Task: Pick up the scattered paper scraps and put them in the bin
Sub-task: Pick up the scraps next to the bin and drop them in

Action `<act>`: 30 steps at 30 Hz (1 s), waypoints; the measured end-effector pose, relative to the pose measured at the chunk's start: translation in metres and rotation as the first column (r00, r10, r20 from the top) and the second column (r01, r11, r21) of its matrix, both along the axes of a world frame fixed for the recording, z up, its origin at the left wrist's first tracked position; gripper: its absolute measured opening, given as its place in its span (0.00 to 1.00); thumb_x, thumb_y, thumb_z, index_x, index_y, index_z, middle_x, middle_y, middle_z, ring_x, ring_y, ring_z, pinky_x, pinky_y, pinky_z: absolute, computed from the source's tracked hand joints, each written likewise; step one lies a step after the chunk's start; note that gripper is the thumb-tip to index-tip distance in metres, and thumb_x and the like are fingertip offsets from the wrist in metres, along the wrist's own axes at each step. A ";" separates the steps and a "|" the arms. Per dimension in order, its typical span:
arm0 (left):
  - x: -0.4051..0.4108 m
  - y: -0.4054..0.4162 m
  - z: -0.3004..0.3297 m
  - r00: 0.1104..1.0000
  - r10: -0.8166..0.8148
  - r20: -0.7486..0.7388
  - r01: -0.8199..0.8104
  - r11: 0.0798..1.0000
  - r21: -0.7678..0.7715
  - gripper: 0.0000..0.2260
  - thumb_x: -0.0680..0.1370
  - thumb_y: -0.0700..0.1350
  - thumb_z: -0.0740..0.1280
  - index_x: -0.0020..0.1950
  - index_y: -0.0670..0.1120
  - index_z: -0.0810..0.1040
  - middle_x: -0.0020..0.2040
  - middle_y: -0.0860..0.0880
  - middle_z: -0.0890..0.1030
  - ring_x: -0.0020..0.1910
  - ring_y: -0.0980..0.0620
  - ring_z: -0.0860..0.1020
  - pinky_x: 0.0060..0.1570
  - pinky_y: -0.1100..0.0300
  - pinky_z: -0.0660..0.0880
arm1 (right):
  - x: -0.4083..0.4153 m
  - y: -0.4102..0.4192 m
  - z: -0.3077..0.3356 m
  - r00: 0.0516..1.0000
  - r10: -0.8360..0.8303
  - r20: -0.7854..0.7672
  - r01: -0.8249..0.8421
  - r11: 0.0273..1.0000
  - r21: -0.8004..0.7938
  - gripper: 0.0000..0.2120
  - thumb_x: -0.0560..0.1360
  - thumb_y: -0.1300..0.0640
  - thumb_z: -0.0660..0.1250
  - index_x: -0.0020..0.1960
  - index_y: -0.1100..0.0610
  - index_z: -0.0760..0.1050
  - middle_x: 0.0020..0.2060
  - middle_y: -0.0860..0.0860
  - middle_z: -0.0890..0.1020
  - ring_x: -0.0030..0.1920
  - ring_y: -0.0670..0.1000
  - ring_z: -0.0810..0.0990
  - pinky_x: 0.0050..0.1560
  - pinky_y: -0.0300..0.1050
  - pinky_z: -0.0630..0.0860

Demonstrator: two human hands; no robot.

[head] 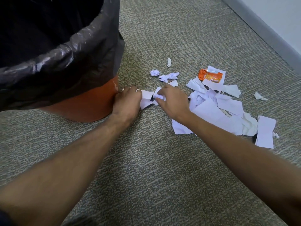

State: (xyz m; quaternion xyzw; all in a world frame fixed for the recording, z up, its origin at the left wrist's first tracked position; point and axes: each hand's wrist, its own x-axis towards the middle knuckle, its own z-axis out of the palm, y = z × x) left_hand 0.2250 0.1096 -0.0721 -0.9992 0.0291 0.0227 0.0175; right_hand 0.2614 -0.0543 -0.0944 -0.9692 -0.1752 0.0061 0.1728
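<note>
An orange bin (84, 108) lined with a black bag (68, 51) stands at the upper left on the carpet. White paper scraps (216, 110) lie in a heap to the right of my hands. My left hand (127, 101) is down on the floor beside the bin's base, fingers curled round white scraps (146, 99). My right hand (174, 102) is close beside it, its fingers curled round a small crumpled scrap (159, 96). Small crumpled bits (169, 77) lie just beyond both hands.
An orange snack wrapper (211, 77) lies on the far side of the heap. Stray bits (259, 96) sit at the right and one (169, 62) farther back. A grey skirting board (267, 30) and white wall run along the upper right.
</note>
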 end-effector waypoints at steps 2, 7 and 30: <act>-0.003 -0.002 0.009 1.000 -0.018 0.019 0.019 1.000 -0.018 0.07 0.79 0.36 0.60 0.52 0.41 0.77 0.52 0.43 0.77 0.52 0.39 0.78 0.37 0.53 0.65 | -0.003 -0.006 0.003 0.999 -0.017 -0.036 0.020 0.997 0.080 0.11 0.77 0.50 0.66 0.51 0.55 0.82 0.46 0.54 0.81 0.47 0.59 0.80 0.40 0.48 0.71; -0.009 -0.012 0.035 0.994 -0.036 0.103 0.045 0.995 -0.093 0.05 0.80 0.36 0.61 0.51 0.41 0.76 0.50 0.43 0.77 0.46 0.39 0.79 0.36 0.52 0.66 | -0.010 -0.027 0.034 0.992 -0.088 -0.094 0.117 0.923 0.368 0.09 0.74 0.55 0.71 0.51 0.58 0.85 0.43 0.54 0.86 0.44 0.53 0.82 0.45 0.47 0.75; -0.080 0.024 0.290 0.716 0.224 0.661 -0.113 0.972 -0.208 0.07 0.80 0.48 0.60 0.53 0.48 0.77 0.47 0.43 0.82 0.46 0.34 0.79 0.35 0.53 0.60 | -0.037 0.032 0.306 0.977 0.059 0.206 -0.198 0.612 0.766 0.03 0.71 0.55 0.76 0.44 0.50 0.85 0.28 0.47 0.77 0.29 0.42 0.69 0.34 0.39 0.65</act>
